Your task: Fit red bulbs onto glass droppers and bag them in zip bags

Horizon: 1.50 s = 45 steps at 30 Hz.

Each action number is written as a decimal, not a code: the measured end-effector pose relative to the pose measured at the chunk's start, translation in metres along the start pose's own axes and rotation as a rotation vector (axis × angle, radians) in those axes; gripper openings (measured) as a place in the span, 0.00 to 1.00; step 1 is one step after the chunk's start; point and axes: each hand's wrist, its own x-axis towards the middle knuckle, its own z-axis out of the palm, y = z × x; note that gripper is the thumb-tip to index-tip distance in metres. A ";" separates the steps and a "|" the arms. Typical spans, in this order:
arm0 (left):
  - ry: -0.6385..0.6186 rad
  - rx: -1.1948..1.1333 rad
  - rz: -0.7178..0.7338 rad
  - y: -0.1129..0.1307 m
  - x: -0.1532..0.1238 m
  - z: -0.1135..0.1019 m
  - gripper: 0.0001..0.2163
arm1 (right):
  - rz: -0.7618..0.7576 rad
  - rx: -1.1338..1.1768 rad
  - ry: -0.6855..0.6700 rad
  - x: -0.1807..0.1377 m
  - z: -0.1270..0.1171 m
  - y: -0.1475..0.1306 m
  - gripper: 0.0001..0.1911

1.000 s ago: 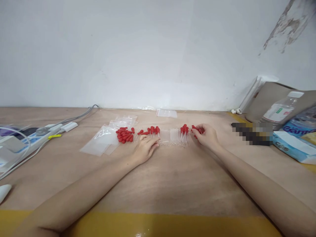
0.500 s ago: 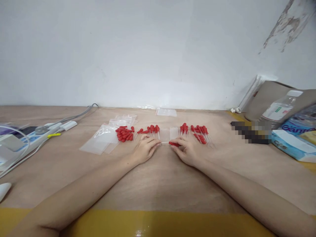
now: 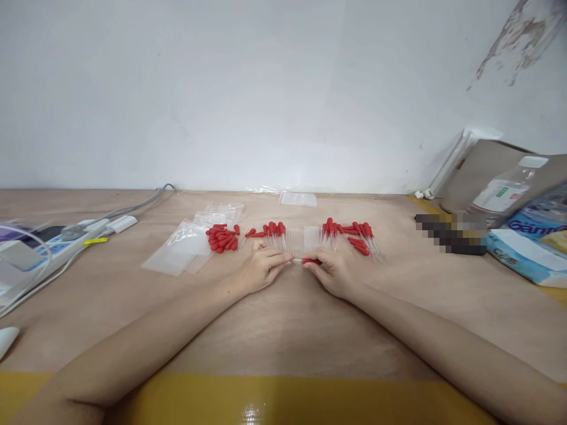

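Red bulb point(image 3: 310, 261) and clear tube point(image 3: 298, 261), in line between two hands at the centre of the frame.
The left hand point(image 3: 266, 268) pinches the tube, fingers closed; the right hand point(image 3: 335, 273) has the bulb gripped between thumb and fingers (whether the tube sits inside it, I cannot tell). Just above them in the picture lie loose tubes point(image 3: 296, 238), with red-topped droppers point(image 3: 330, 226) to either side. Left of centre, a heap of red bulbs point(image 3: 222, 239) lies beside plastic bags point(image 3: 170, 251).
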 end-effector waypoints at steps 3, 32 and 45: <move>-0.015 0.011 0.019 0.001 0.000 -0.002 0.11 | -0.015 0.003 -0.023 -0.001 0.000 0.001 0.07; 0.017 0.016 -0.003 0.003 -0.003 0.001 0.11 | 0.001 -0.081 -0.055 0.003 -0.004 0.006 0.06; 0.037 0.002 0.059 0.012 -0.001 0.001 0.11 | -0.113 -0.130 -0.145 0.007 -0.002 -0.003 0.06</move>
